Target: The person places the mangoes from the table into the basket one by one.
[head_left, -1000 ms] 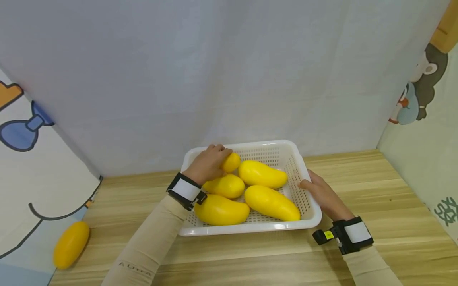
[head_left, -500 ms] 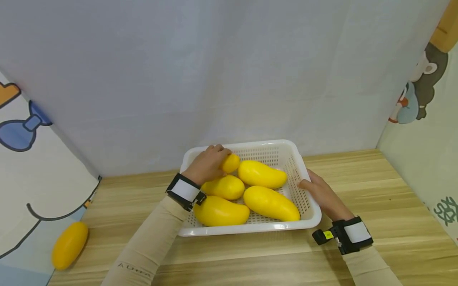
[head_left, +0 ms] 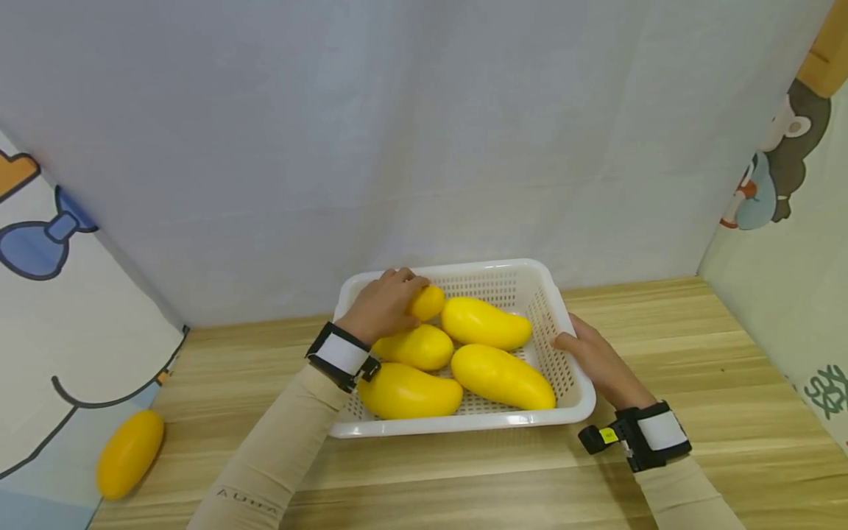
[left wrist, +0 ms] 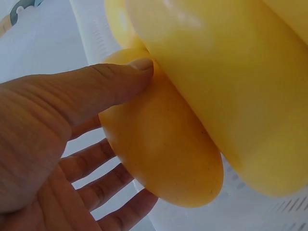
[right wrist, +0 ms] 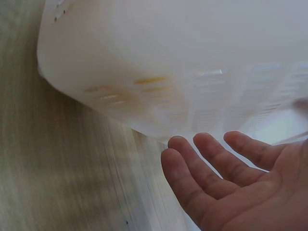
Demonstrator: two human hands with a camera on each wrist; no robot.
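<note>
A white plastic basket (head_left: 457,421) stands on the table and carries several yellow mangoes. At its back left corner my left hand (head_left: 383,303) grips a mango (head_left: 429,302), whose far end is hidden by the fingers in the head view. The left wrist view has the thumb (left wrist: 115,84) on top of this mango and the fingers along its side; a larger mango (left wrist: 226,96) lies against it. My right hand (head_left: 596,361) holds the basket's right side, thumb over the rim. Its fingers (right wrist: 207,173) lie by the outer slotted wall in the right wrist view.
Another mango (head_left: 130,454) lies outside the basket at the table's left edge. A pale cloth (head_left: 424,147) hangs behind the wooden table (head_left: 695,368). Printed panels (head_left: 79,294) stand at left and right.
</note>
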